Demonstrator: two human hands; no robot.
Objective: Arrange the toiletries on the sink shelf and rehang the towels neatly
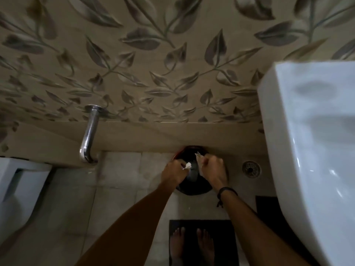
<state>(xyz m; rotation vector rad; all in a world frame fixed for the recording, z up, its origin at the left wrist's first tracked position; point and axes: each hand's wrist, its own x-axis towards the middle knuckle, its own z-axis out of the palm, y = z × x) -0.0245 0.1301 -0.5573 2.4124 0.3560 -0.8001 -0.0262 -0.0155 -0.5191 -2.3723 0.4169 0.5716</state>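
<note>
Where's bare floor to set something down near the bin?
Bare tile lies left of the dark bin, between it and the chrome pipe. Crowded elsewhere: both hands over the bin, floor drain and white basin to the right, dark mat underfoot.

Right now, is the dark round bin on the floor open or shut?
Open: the dark round bin shows a hollow interior, no lid visible; both hands hold paper scraps above it.
</note>
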